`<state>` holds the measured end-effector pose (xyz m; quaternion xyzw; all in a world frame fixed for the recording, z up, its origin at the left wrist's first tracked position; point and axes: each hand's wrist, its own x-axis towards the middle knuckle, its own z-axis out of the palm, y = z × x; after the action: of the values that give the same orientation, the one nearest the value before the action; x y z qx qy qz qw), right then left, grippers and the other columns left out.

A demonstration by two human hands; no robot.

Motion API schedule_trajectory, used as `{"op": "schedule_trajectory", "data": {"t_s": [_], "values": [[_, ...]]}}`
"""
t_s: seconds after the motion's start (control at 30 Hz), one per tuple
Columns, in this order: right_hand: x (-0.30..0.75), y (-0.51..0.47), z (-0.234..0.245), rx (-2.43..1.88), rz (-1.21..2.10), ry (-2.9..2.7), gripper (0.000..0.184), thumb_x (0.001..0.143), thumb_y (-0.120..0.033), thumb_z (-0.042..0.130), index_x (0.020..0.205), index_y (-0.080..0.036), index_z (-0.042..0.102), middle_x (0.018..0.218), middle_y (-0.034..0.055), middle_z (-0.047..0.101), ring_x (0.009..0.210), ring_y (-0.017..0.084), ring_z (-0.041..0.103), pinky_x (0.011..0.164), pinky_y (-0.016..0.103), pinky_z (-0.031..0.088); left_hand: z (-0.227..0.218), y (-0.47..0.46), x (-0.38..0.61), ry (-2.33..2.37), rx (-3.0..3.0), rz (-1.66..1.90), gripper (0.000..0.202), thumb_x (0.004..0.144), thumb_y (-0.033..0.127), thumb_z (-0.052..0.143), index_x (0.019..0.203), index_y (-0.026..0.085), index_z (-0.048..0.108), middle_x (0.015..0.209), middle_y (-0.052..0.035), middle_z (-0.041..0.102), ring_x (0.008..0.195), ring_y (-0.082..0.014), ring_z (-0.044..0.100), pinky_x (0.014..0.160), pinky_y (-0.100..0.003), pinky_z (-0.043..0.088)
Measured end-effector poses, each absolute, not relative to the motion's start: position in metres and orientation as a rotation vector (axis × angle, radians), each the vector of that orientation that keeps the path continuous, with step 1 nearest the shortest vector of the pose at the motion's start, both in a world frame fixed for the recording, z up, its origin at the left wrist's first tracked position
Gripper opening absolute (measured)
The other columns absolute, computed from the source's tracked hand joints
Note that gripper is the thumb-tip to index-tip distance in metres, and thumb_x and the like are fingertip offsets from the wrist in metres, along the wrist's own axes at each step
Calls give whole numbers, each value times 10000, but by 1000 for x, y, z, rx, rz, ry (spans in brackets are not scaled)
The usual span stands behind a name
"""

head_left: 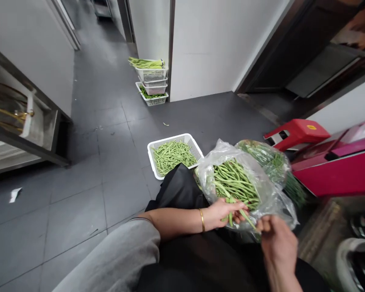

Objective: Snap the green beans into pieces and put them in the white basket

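Reference landmark: the bag [211, 164], clear plastic, lying on the lap with its mouth toward the body.

1. Beans [234, 182]: a loose green bundle inside the bag, stems running toward the mouth. A few stick out of the mouth into the hands.
2. Left hand [222, 213]: at the bag mouth. Its grip is closed, fingers wrapped over a small bunch of beans that projects past the thumb. A bracelet [202, 220] sits on the wrist.
3. Right hand [276, 239]: just below the bag mouth, seen from the back. Its grip is a narrow pinch, fingertips drawn together on the end of one bean from the same bunch.
4. Second bag [272, 158]: touching the bag on its far side, also full of greens.
5. Basket [153, 148]: on the floor [109, 170] beyond the bag, near the knee, holding short bean pieces.
6. Stool [298, 132]: red, beyond the second bag.

Step in hand, as I judge it: a bunch has been drawn from the bag and one bean is being worked at its tip.

Requirement for the next move: the left grip must keep the bunch steady while the right pinch acts on a single end. The basket lies past the bag, so any transfer needs a forward reach over the lap.
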<state>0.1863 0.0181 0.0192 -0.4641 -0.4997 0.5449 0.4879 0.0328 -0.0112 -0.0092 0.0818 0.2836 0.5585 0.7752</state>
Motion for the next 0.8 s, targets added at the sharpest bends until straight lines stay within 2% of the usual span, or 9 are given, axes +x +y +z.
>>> {"op": "schedule_trajectory", "data": {"t_s": [0.1, 0.2, 0.23, 0.3, 0.37, 0.43, 0.57, 0.7, 0.8], "values": [[197, 35, 28, -1129, 1407, -1270, 277, 729, -445, 651, 661, -184, 586, 506, -28, 519, 463, 120, 530, 448, 237, 441, 2, -19, 29, 671, 330, 1152, 401, 607, 450, 763, 767, 95, 669, 569, -33, 594, 397, -80, 480, 347, -195, 313], [213, 31, 35, -1160, 2030, -1821, 380, 775, -499, 590, 809, -126, 652, 586, 40, 627, 529, 157, 610, 517, 277, 493, 16, -24, 18, 734, 579, 1041, 403, 645, 455, 735, 799, 85, 690, 485, 14, 504, 377, -56, 398, 343, -182, 223], [216, 29, 36, -1145, 2102, -1854, 424, 790, -516, 564, 877, -110, 652, 611, 46, 640, 511, 145, 605, 476, 248, 467, 19, -23, 15, 727, 649, 976, 405, 661, 454, 723, 835, 89, 694, 458, 29, 481, 361, -53, 368, 347, -186, 221], [215, 32, 38, -1156, 1946, -1641, 516, 788, -560, 537, 1023, -105, 609, 616, 18, 631, 420, 95, 534, 378, 189, 372, 21, -15, 10, 753, 767, 869, 391, 689, 443, 701, 873, 98, 693, 429, 38, 466, 347, -58, 350, 350, -190, 219], [212, 43, 41, -1104, 1789, -1431, 560, 775, -538, 569, 1156, -130, 532, 525, -54, 567, 355, 63, 441, 357, 168, 320, 21, -9, 12, 818, 884, 733, 364, 687, 414, 709, 883, 108, 692, 432, 33, 483, 351, -65, 367, 352, -185, 218], [209, 55, 44, -1074, 1711, -1381, 483, 739, -475, 638, 1072, -134, 557, 478, -80, 527, 349, 56, 424, 359, 162, 329, 22, -6, 16, 882, 962, 647, 338, 677, 394, 720, 868, 118, 693, 434, 30, 497, 352, -72, 386, 354, -181, 230], [203, 53, 36, -1117, 1660, -1240, 359, 683, -455, 688, 795, -137, 567, 464, -62, 535, 326, 61, 424, 333, 182, 374, 28, -9, 19, 933, 929, 776, 331, 726, 446, 661, 663, 122, 651, 403, 13, 494, 321, -68, 375, 349, -189, 234], [188, 27, 18, -1054, 1756, -888, 383, 676, -505, 670, 782, -158, 546, 473, -68, 506, 353, 62, 424, 343, 188, 407, 37, -9, 22, 834, 759, 975, 397, 759, 507, 601, 645, 127, 619, 399, 4, 490, 320, -82, 391, 349, -203, 246], [179, 15, 17, -1075, 1623, -920, 335, 738, -493, 617, 799, -171, 547, 528, -53, 525, 398, 72, 463, 387, 200, 442, 40, -3, 27, 855, 536, 1135, 392, 780, 501, 581, 639, 135, 584, 405, 27, 452, 341, -71, 385, 363, -193, 268]]}}
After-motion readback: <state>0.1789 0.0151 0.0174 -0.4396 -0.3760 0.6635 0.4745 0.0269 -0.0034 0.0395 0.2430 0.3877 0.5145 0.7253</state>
